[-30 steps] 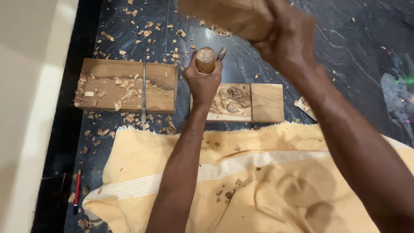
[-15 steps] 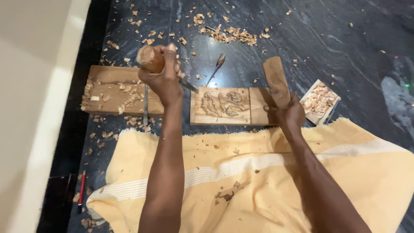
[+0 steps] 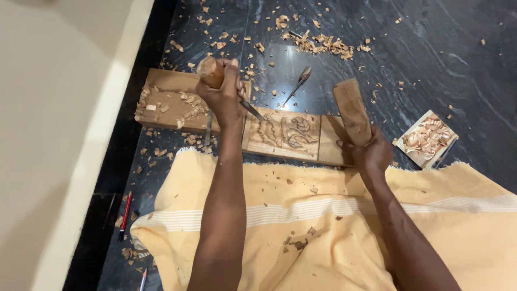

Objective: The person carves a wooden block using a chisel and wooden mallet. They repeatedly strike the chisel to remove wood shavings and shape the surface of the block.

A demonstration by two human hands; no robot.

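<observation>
— Chisel (image 3: pixel 252 109) first: where is it?

— In the left hand (image 3: pixel 225 97), fist clamped round its wooden handle, blade slanting down onto the carved panel (image 3: pixel 284 133) just past the yellow cloth (image 3: pixel 301 226).

— And the other?

— The right hand (image 3: pixel 369 154) grips a wooden mallet (image 3: pixel 352 110), head upright beside the panel's plain end.

— Beyond?

— A second chisel (image 3: pixel 298 85) lies among wood chips (image 3: pixel 323 44) on the dark floor (image 3: pixel 447 59).

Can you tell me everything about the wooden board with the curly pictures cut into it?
The long pale-brown wooden board lies flat on the dark stone floor, just beyond the yellow cloth. Its middle panel has leafy swirls carved in; the left part is rough and covered with wood chips. The left hand holds a wooden-handled chisel over it, and the right hand rests at its right end.
</observation>
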